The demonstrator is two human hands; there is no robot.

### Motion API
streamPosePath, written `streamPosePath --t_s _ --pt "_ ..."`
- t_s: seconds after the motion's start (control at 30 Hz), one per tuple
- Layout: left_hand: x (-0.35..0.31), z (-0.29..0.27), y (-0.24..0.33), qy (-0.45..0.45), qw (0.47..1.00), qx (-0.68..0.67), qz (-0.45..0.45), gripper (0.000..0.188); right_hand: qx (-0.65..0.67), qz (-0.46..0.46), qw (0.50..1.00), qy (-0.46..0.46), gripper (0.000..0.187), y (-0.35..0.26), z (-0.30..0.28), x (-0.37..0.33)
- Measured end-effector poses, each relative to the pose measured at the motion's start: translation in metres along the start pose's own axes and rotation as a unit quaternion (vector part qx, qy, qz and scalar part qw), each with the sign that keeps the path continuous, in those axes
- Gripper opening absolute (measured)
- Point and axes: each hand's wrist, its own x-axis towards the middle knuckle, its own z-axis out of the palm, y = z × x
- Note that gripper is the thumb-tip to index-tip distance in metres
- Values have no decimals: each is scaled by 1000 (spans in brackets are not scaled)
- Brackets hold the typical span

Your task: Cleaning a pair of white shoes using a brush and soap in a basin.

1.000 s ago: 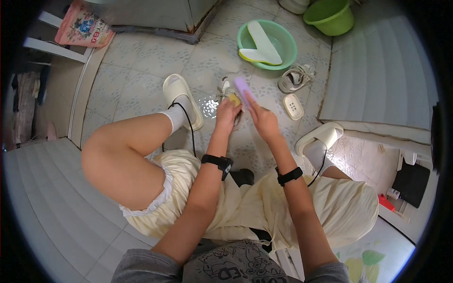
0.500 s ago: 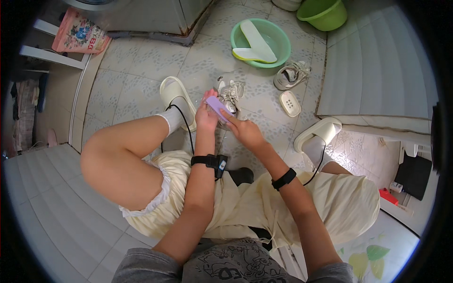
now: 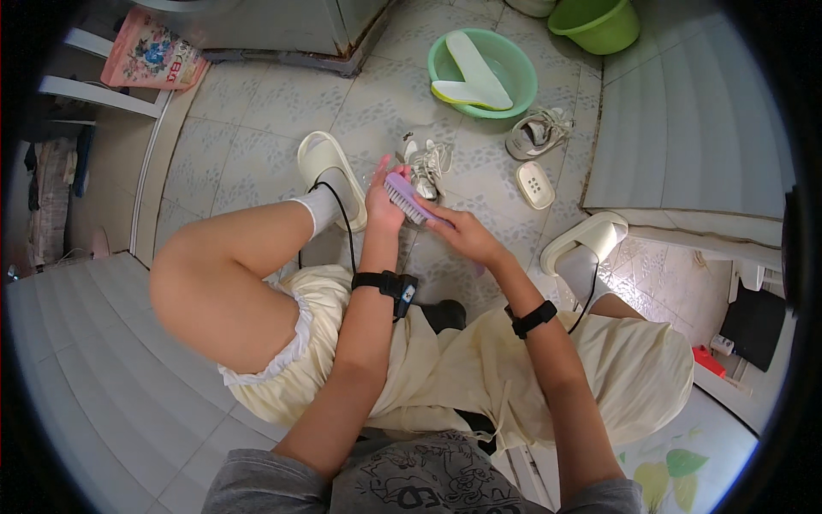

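My right hand [image 3: 469, 235] is closed around the handle of a lilac scrubbing brush [image 3: 404, 194]. The brush's white bristles face left, over the palm of my left hand [image 3: 383, 204]. That hand is turned palm up with its fingers stretched out, partly hidden by the brush; I see nothing gripped in it. Just beyond both hands, a light-coloured lace-up shoe [image 3: 431, 164] rests on the tiled floor, its near end partly covered by the brush and hand. A second such shoe [image 3: 538, 135] stands farther right, with a cream soap dish [image 3: 535, 185] near it.
A mint-green basin [image 3: 527, 73] at the back holds white insoles [image 3: 479, 75] with yellow-green edges. Behind it to the right is a green bucket [image 3: 595, 24]. My feet wear cream slippers [image 3: 321, 154] on either side. A pink floral bag [image 3: 154, 56] leans at the far left.
The brush has rolled over in my right hand, so its bristles now show instead of its smooth back. My right hand has shifted slightly right. The whole view has shifted a little.
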Motion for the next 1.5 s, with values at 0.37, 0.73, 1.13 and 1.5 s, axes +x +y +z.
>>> streamPosePath --t_s 0.37,0.73,1.13,1.5 --pt "-7 20 -23 -25 997 -33 -69 28 -360 30 916 177 45 -7 17 11" --pt "-18 26 -42 -109 987 28 -114 38 73 134 934 323 34 13 -27 23" --pt "-43 49 -55 -112 950 217 -195 64 274 241 887 282 26 52 -2 18" --pt "-13 -20 -68 -11 896 410 -172 39 102 215 842 483 23 141 -69 -11"
